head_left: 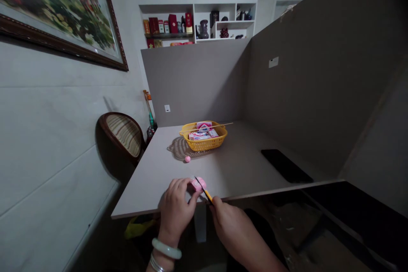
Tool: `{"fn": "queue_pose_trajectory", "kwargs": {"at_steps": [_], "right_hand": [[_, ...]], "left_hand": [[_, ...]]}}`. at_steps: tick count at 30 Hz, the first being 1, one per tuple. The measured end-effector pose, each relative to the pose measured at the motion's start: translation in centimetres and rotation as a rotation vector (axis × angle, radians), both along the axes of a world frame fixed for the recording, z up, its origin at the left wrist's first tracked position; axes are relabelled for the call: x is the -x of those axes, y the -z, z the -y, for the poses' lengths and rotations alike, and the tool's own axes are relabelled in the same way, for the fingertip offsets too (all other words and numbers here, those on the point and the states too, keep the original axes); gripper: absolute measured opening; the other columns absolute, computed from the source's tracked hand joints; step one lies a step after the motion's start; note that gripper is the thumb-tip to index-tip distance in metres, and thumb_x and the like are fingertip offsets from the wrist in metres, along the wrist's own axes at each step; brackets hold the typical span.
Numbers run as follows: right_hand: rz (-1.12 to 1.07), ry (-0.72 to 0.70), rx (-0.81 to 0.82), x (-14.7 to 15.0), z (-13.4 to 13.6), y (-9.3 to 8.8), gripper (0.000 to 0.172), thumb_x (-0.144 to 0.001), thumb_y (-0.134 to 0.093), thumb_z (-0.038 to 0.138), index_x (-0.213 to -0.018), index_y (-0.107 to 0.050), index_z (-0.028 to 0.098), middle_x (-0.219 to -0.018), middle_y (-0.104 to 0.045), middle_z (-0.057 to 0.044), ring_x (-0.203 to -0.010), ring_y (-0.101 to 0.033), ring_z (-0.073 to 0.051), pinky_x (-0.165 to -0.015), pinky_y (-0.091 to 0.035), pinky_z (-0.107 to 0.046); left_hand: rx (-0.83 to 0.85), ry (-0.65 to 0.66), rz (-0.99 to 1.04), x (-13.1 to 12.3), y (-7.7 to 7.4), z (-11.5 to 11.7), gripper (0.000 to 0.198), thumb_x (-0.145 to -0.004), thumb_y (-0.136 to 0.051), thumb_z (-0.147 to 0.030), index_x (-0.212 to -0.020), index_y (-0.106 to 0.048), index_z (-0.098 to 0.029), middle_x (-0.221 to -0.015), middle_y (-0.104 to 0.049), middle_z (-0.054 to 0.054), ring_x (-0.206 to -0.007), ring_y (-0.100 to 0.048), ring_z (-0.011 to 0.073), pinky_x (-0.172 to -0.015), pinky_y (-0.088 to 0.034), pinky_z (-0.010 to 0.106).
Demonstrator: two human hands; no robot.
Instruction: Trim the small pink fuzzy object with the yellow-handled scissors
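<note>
My left hand [177, 206] is closed with its fingertips around a soft-looking pink lump [200, 181] near the front edge of the table. A yellow-handled utility knife [208, 196] is gripped in my right hand [228, 219]. Its dark, thin blade lies across the top of the lump; how deep it goes, if at all, I cannot tell. Farther back on the table, apart from both hands, sits a small pink ball [187, 159].
A yellow plastic basket [204, 146] holds pink-and-white packets [200, 135], with a thin stick [219, 126] lying across its rim. A flat black object [285, 165] rests at the right of the grey table [143, 182]. Grey partitions [197, 80] stand behind and right; a chair [123, 136] is left.
</note>
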State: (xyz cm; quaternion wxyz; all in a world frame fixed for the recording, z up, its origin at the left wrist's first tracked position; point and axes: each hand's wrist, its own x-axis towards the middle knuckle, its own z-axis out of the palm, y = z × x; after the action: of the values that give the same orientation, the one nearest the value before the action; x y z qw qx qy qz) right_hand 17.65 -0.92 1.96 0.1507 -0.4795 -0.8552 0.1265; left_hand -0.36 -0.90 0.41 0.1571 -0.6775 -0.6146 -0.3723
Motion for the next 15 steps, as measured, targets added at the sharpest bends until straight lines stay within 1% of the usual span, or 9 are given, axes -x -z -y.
{"fn": "queue_pose_trajectory", "kwargs": {"at_steps": [4, 9, 12, 15], "right_hand": [[0.018, 0.001, 0.006, -0.13, -0.16, -0.24, 0.024, -0.1, -0.034, 0.014, -0.095, -0.058, 0.018, -0.084, -0.073, -0.007, -0.073, -0.07, -0.019, -0.053, -0.026, -0.027], [0.018, -0.007, 0.028, -0.4, 0.04, -0.17, 0.025, -0.099, -0.034, 0.014, -0.099, -0.058, 0.018, -0.086, -0.073, -0.008, -0.076, -0.071, -0.02, -0.055, -0.03, -0.027], [0.018, 0.016, 0.038, -0.15, -0.07, -0.18, 0.024, -0.099, -0.034, 0.014, -0.096, -0.058, 0.018, -0.084, -0.073, -0.008, -0.076, -0.071, -0.02, -0.055, -0.032, -0.027], [0.025, 0.0, 0.028, -0.36, 0.11, -0.2, 0.024, -0.098, -0.034, 0.014, -0.096, -0.058, 0.018, -0.085, -0.073, -0.008, -0.076, -0.071, -0.02, -0.056, -0.033, -0.026]], "left_hand": [[0.014, -0.006, 0.017, 0.0, -0.05, 0.06, 0.019, -0.091, -0.06, -0.037, -0.102, -0.06, -0.021, -0.098, -0.066, 0.006, -0.092, -0.062, 0.0226, -0.079, -0.051, 0.037], [0.026, 0.04, 0.032, -0.04, -0.32, 0.22, 0.019, -0.09, -0.061, -0.037, -0.102, -0.061, -0.022, -0.098, -0.067, 0.005, -0.091, -0.062, 0.0213, -0.079, -0.052, 0.036], [0.011, 0.026, 0.028, -0.11, -0.41, 0.18, 0.018, -0.091, -0.06, -0.037, -0.1, -0.061, -0.022, -0.096, -0.067, 0.005, -0.09, -0.062, 0.0218, -0.078, -0.052, 0.036], [0.011, 0.0, 0.029, -0.17, -0.3, 0.12, 0.019, -0.091, -0.059, -0.039, -0.099, -0.061, -0.022, -0.095, -0.067, 0.005, -0.09, -0.062, 0.0223, -0.077, -0.051, 0.036]]}}
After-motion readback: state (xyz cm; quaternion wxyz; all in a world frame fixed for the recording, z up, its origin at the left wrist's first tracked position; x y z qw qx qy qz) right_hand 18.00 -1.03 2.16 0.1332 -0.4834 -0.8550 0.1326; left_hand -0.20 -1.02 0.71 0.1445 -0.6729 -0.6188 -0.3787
